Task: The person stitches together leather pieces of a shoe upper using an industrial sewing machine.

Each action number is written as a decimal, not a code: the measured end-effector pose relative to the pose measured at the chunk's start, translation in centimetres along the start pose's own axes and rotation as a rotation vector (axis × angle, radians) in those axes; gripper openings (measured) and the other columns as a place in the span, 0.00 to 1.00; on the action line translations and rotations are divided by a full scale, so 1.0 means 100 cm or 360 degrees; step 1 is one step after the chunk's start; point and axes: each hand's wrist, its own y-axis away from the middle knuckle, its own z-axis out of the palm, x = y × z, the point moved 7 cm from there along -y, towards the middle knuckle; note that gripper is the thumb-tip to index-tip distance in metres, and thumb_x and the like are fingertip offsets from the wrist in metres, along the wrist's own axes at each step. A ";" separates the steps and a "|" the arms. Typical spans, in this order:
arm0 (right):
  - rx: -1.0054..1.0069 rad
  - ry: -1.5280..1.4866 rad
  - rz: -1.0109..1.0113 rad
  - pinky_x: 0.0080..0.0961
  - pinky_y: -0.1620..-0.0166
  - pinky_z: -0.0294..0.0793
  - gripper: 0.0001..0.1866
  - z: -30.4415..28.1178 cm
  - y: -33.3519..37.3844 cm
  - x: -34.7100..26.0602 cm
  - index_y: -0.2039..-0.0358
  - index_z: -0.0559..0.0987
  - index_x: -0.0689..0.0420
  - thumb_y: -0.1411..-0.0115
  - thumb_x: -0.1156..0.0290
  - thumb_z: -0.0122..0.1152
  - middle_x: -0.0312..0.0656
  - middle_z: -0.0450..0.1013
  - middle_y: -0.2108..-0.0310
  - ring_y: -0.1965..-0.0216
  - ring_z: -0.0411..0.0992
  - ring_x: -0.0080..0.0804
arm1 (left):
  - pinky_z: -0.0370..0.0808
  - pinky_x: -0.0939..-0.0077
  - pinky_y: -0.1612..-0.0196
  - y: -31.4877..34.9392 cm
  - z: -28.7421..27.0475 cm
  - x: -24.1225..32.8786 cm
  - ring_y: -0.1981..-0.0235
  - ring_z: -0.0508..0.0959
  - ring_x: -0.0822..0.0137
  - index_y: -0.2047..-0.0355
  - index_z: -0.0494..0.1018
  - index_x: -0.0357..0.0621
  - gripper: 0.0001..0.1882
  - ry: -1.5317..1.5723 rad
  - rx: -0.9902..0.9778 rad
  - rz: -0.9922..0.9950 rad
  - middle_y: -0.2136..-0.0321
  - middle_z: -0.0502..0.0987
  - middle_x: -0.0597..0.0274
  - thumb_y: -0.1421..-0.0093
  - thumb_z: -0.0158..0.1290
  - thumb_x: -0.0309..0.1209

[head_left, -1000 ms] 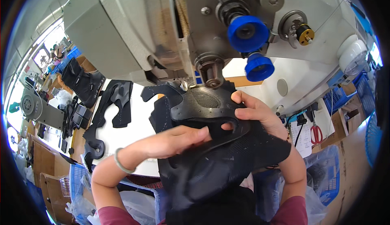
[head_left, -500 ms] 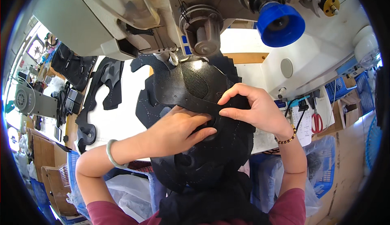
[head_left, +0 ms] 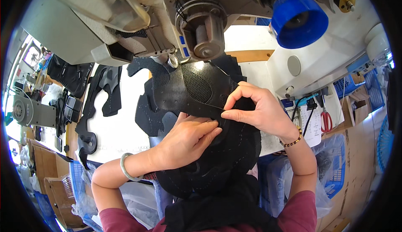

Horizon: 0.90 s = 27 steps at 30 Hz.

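A black shoe-upper piece (head_left: pixel 173 90) with a glossy face and a mesh patch lies under the sewing machine head (head_left: pixel 204 43). My right hand (head_left: pixel 261 112) pinches its near right edge between thumb and forefinger. My left hand (head_left: pixel 188 137) is closed at the same near edge, thumb against forefinger, with some fingertips tucked out of sight under the piece. Beneath both hands more black stitched pieces (head_left: pixel 190 173) are heaped, spilling over the table's near edge toward my lap.
Other black cut pieces (head_left: pixel 86 123) lie on the white tabletop (head_left: pixel 121 127) at left, near black shoe uppers (head_left: pixel 69 75). A blue thread cone holder (head_left: pixel 299 22) juts overhead. Red-handled scissors (head_left: pixel 326 121) hang at right. Blue baskets with plastic bags (head_left: pixel 333 165) flank my lap.
My left hand has turned so its fingers bunch closer to the right hand, with its forearm shifted right and lower. The right hand keeps its pinch, slightly left of before.
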 end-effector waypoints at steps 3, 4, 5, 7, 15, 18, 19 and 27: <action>-0.0012 0.0041 -0.0003 0.19 0.56 0.64 0.09 -0.001 0.000 -0.001 0.72 0.76 0.57 0.50 0.70 0.68 0.31 0.69 0.72 0.64 0.67 0.20 | 0.60 0.64 0.68 -0.001 0.001 -0.002 0.76 0.72 0.57 0.77 0.68 0.40 0.10 -0.0029 0.0002 0.0015 0.82 0.69 0.58 0.39 0.49 0.31; -0.0010 0.0044 -0.0007 0.19 0.56 0.64 0.09 0.003 -0.001 -0.002 0.72 0.76 0.57 0.50 0.70 0.68 0.31 0.69 0.72 0.64 0.67 0.20 | 0.61 0.65 0.68 -0.002 -0.001 -0.003 0.76 0.73 0.57 0.76 0.69 0.40 0.09 0.0048 0.0082 0.0011 0.82 0.70 0.59 0.40 0.49 0.30; 0.0223 -0.0303 -0.0038 0.20 0.53 0.64 0.10 0.001 -0.001 -0.002 0.69 0.77 0.58 0.50 0.71 0.68 0.31 0.70 0.69 0.61 0.67 0.20 | 0.62 0.66 0.67 -0.003 -0.002 -0.004 0.76 0.73 0.58 0.76 0.71 0.40 0.09 0.0124 0.0161 0.0013 0.82 0.71 0.59 0.40 0.50 0.30; 0.0455 -0.0645 -0.0090 0.21 0.51 0.64 0.11 -0.008 -0.004 0.007 0.67 0.77 0.60 0.50 0.71 0.68 0.32 0.71 0.67 0.58 0.67 0.20 | 0.64 0.69 0.73 -0.004 -0.003 -0.002 0.80 0.73 0.60 0.75 0.72 0.36 0.07 0.0165 0.0208 0.0053 0.83 0.72 0.57 0.42 0.51 0.27; -0.0348 -0.0893 0.0495 0.18 0.58 0.70 0.18 0.020 -0.008 0.034 0.61 0.78 0.64 0.53 0.73 0.70 0.36 0.76 0.64 0.63 0.71 0.19 | 0.66 0.72 0.73 0.011 -0.018 0.013 0.81 0.73 0.63 0.78 0.73 0.41 0.08 -0.0095 0.0484 0.0349 0.83 0.72 0.62 0.47 0.58 0.30; -0.0213 -0.0990 0.0574 0.18 0.60 0.72 0.17 0.018 -0.005 0.036 0.64 0.79 0.64 0.58 0.78 0.69 0.38 0.77 0.67 0.67 0.73 0.21 | 0.65 0.73 0.73 0.029 -0.039 0.013 0.81 0.71 0.66 0.81 0.72 0.46 0.11 -0.0748 0.0703 0.0280 0.83 0.72 0.66 0.49 0.61 0.36; -0.0191 -0.1007 0.0532 0.17 0.62 0.72 0.17 0.019 -0.006 0.033 0.65 0.79 0.64 0.59 0.78 0.70 0.38 0.77 0.68 0.68 0.73 0.21 | 0.64 0.72 0.75 0.037 -0.044 -0.001 0.81 0.71 0.63 0.81 0.72 0.45 0.13 -0.0706 0.0811 0.0224 0.84 0.71 0.65 0.51 0.61 0.37; -0.0088 -0.0997 0.0505 0.16 0.63 0.71 0.18 0.015 -0.006 0.019 0.66 0.79 0.65 0.61 0.79 0.69 0.39 0.77 0.68 0.69 0.73 0.20 | 0.63 0.86 0.76 0.048 -0.062 -0.048 0.79 0.65 0.84 0.78 0.69 0.34 0.16 0.0733 0.1136 -0.0489 0.83 0.72 0.66 0.37 0.50 0.33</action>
